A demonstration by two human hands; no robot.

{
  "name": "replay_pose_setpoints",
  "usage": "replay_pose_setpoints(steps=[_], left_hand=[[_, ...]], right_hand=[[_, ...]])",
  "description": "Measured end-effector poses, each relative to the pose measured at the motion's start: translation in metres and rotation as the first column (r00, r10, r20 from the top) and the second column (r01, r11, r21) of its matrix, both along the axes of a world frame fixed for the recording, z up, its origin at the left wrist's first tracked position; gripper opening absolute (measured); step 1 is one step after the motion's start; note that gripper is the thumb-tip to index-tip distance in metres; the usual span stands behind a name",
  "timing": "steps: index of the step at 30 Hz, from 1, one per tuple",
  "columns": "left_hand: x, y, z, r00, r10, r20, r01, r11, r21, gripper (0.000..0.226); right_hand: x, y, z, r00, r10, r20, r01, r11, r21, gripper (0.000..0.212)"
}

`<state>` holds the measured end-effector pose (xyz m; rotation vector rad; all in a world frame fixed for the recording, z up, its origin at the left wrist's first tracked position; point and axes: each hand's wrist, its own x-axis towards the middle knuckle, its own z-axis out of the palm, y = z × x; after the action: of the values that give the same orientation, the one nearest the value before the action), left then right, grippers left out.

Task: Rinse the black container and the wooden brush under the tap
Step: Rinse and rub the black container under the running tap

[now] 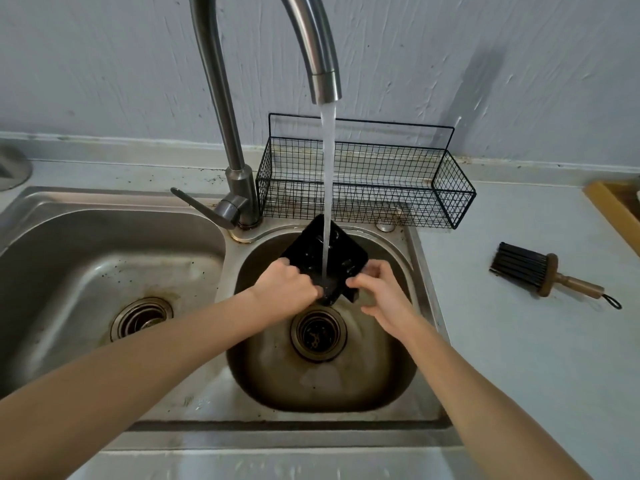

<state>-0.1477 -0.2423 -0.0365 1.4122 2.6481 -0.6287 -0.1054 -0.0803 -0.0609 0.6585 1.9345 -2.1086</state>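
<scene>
The left hand (284, 285) grips the black container (327, 258) at its lower left edge; its fingers (304, 284) are curled round the rim, and the thumb side is hidden behind the knuckles. The container is tilted, with the open face toward the camera, and it hangs over the right basin of the sink (408, 355), above the drain (318, 336). The water stream (328, 174) from the tap (323, 81) falls between the two hands and hits the inside of the container just beyond the fingertips.

The right hand (381, 292) pinches the lower right corner with thumb and first fingers; the other fingers are loosely bent below it and touch nothing that I can see.

I judge the container to be thin, stiff plastic, light, and now wet, so it can slip. The rim is the good place to hold, one hand on each side, as here, because the flat walls give no grip when water runs over them.

Far to the right of the right fingers, the wooden brush (550, 275) lies on the surface (519, 341), dry as it seems, well apart from the sink. It looks light and rigid, with soft dark bristles; the narrow handle with its loop is the natural place to take it. Behind the hands stands a wire basket (367, 188).
</scene>
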Motion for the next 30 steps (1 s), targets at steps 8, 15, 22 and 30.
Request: replay_pose_setpoints(steps=[8, 15, 22, 30], left_hand=[[0.001, -0.012, 0.009, 0.998, -0.025, -0.054, 0.017, 0.989, -0.149, 0.032], [0.018, 0.015, -0.007, 0.902, 0.328, 0.279, -0.296, 0.943, -0.151, 0.049], [0.005, 0.012, -0.017, 0.954, 0.29, 0.082, -0.261, 0.931, -0.253, 0.047], [-0.006, -0.002, -0.014, 0.996, 0.084, 0.004, -0.084, 0.995, -0.057, 0.035]], right_hand=[[-0.019, -0.006, 0.006, 0.971, 0.2, 0.133, -0.201, 0.98, -0.002, 0.045], [-0.024, -0.017, -0.005, 0.987, 0.113, 0.118, -0.125, 0.987, 0.099, 0.036], [-0.028, -0.014, -0.005, 0.995, 0.044, 0.092, -0.052, 0.996, 0.078, 0.04], [-0.027, 0.006, 0.001, 0.989, 0.048, 0.142, -0.076, 0.978, 0.197, 0.03]])
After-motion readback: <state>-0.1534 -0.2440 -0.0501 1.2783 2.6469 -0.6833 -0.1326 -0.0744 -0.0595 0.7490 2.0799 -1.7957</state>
